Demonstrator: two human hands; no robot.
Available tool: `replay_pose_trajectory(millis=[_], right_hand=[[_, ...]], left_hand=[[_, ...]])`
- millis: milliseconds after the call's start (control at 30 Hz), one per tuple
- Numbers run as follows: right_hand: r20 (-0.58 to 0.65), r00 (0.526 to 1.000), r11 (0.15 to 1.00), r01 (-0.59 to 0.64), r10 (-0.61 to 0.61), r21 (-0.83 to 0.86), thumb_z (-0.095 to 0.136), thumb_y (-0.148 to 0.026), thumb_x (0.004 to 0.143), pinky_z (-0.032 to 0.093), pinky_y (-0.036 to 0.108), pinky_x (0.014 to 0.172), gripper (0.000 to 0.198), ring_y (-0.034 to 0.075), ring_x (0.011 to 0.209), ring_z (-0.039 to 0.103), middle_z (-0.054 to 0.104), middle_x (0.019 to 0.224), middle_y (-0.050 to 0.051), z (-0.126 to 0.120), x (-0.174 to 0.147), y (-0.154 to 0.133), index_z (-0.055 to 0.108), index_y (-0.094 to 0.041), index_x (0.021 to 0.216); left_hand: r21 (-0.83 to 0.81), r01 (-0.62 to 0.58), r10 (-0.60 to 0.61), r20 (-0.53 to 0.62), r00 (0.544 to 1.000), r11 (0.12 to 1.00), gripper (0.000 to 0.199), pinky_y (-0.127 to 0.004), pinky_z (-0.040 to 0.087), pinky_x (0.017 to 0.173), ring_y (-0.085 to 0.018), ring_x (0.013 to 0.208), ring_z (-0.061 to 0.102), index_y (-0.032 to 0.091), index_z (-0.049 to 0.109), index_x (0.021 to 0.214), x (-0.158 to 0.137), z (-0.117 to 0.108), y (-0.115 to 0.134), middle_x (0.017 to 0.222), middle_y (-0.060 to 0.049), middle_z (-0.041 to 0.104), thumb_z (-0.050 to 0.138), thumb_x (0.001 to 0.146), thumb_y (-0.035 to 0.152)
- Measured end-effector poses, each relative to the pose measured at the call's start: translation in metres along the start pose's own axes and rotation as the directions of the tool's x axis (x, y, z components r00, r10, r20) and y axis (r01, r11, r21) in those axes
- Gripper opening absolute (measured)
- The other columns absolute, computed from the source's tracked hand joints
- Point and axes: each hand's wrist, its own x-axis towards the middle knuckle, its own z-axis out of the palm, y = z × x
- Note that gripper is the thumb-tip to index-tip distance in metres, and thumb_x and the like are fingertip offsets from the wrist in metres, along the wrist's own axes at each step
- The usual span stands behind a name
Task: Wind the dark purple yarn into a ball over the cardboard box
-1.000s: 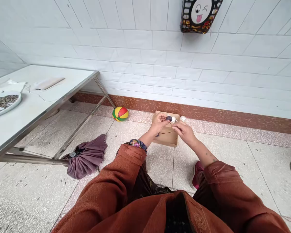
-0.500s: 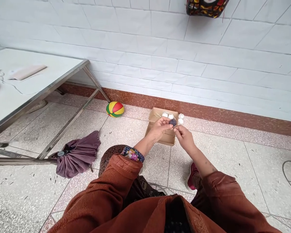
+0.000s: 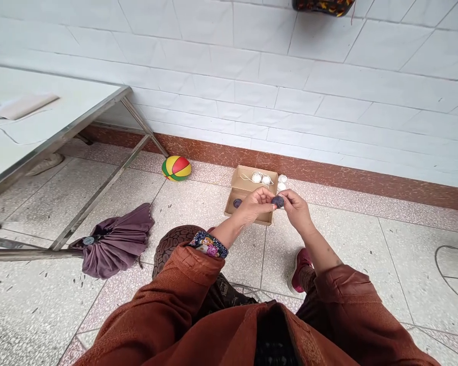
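A small dark blue-grey ball of yarn [image 3: 278, 202] is held up over the right side of an open cardboard box [image 3: 232, 209]. My left hand [image 3: 256, 206] grips it from the left between thumb and fingers. My right hand [image 3: 295, 207] is closed at the ball's right side, fingertips touching it; any strand in its pinch is too fine to see. Another dark yarn ball [image 3: 237, 203] lies inside the box. White yarn balls [image 3: 256, 177] with loose strands rest in the box's raised lid, and more white balls [image 3: 282, 179] are just right of the box.
A colourful ball [image 3: 176, 168] sits near the wall. On the left stands a metal-framed table [image 3: 99, 101] with a folded pale item [image 3: 28, 105] on it. A purple folded umbrella [image 3: 118, 241] leans by its frame. A cable [image 3: 445, 274] lies on the floor at right.
My right hand has moved up to the dark yarn ball, and the ball has shifted slightly right and down. The dark ball inside the box has come into view.
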Motion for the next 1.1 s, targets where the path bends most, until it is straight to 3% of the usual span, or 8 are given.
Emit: replay_pose_trajectory(millis=[133, 300, 467, 600, 733, 867, 1000, 1100], right_hand=[[0.08, 0.997, 1.0, -0.003, 0.004, -0.008, 0.056, -0.046, 0.098, 0.046, 0.031, 0.067, 0.028, 0.018, 0.069, 0.057, 0.063, 0.075, 0.001, 0.007, -0.01, 0.001, 0.062, -0.023, 0.083], [0.199, 0.962, 0.982, 0.191, -0.188, 0.006, 0.059, -0.044, 0.099, 0.05, 0.034, 0.076, 0.025, 0.02, 0.078, 0.062, 0.068, 0.083, 0.004, 0.002, -0.018, -0.016, 0.068, -0.024, 0.088], [0.023, 0.989, 0.988, 0.147, -0.147, -0.038, 0.061, -0.045, 0.099, 0.051, 0.036, 0.076, 0.024, 0.021, 0.079, 0.062, 0.068, 0.083, 0.004, -0.016, -0.007, -0.016, 0.071, -0.025, 0.089], [-0.026, 0.999, 0.998, 0.046, -0.047, -0.049, 0.061, -0.047, 0.097, 0.05, 0.035, 0.077, 0.027, 0.021, 0.079, 0.062, 0.068, 0.083, 0.003, -0.014, 0.0, 0.0, 0.069, -0.024, 0.084], [0.091, 0.996, 0.999, 0.015, -0.011, -0.044, 0.058, -0.048, 0.097, 0.049, 0.032, 0.07, 0.029, 0.019, 0.074, 0.06, 0.066, 0.079, 0.002, 0.001, -0.009, 0.003, 0.066, -0.023, 0.083], [0.168, 0.977, 0.991, 0.133, -0.131, 0.002, 0.06, -0.044, 0.098, 0.05, 0.033, 0.073, 0.024, 0.019, 0.076, 0.061, 0.067, 0.082, 0.003, 0.003, -0.018, -0.013, 0.069, -0.024, 0.088], [0.019, 0.993, 0.993, 0.115, -0.115, -0.013, 0.062, -0.044, 0.098, 0.049, 0.034, 0.074, 0.024, 0.019, 0.075, 0.06, 0.066, 0.081, 0.003, -0.01, -0.012, -0.018, 0.07, -0.024, 0.088], [-0.077, 0.996, 0.999, 0.032, -0.035, -0.033, 0.062, -0.047, 0.096, 0.048, 0.035, 0.075, 0.027, 0.02, 0.077, 0.06, 0.065, 0.081, 0.003, -0.012, -0.005, -0.008, 0.068, -0.024, 0.086]], left_hand=[[-0.086, -0.041, 0.028, -0.15, 0.988, 0.995, 0.04, -0.029, 0.049, 0.082, -0.011, 0.081, 0.061, 0.018, 0.061, 0.09, 0.005, 0.004, -0.005, 0.086, 0.001, 0.067, 0.089, 0.063, 0.023], [0.122, -0.083, 0.117, -0.311, 0.943, 0.989, 0.037, -0.028, 0.046, 0.079, -0.01, 0.077, 0.06, 0.019, 0.06, 0.089, 0.01, 0.002, -0.005, 0.081, 0.003, 0.066, 0.086, 0.063, 0.017], [0.279, -0.04, 0.084, -0.146, 0.986, 0.959, 0.036, -0.027, 0.045, 0.075, -0.01, 0.074, 0.06, 0.018, 0.058, 0.088, 0.007, 0.002, -0.006, 0.081, 0.002, 0.067, 0.085, 0.065, 0.017], [0.197, -0.001, -0.009, 0.051, 0.999, 0.98, 0.036, -0.028, 0.047, 0.078, -0.011, 0.079, 0.063, 0.018, 0.059, 0.09, 0.002, 0.006, -0.006, 0.085, 0.001, 0.069, 0.086, 0.067, 0.021], [0.07, -0.065, 0.072, -0.108, 0.992, 0.995, 0.038, -0.028, 0.048, 0.081, -0.01, 0.081, 0.062, 0.018, 0.059, 0.092, 0.003, 0.005, -0.004, 0.086, 0.001, 0.067, 0.087, 0.067, 0.023], [0.174, -0.094, 0.139, -0.269, 0.953, 0.98, 0.036, -0.026, 0.044, 0.076, -0.009, 0.076, 0.058, 0.018, 0.058, 0.091, 0.007, -0.001, -0.005, 0.081, 0.003, 0.064, 0.086, 0.068, 0.021], [0.303, -0.054, 0.115, -0.188, 0.975, 0.951, 0.036, -0.027, 0.044, 0.074, -0.01, 0.073, 0.057, 0.018, 0.058, 0.088, 0.005, -0.001, -0.006, 0.082, 0.002, 0.065, 0.087, 0.067, 0.021], [0.239, -0.026, 0.036, -0.039, 0.999, 0.971, 0.036, -0.028, 0.046, 0.077, -0.01, 0.076, 0.06, 0.018, 0.059, 0.089, 0.0, 0.002, -0.003, 0.083, 0.002, 0.066, 0.088, 0.068, 0.023]])
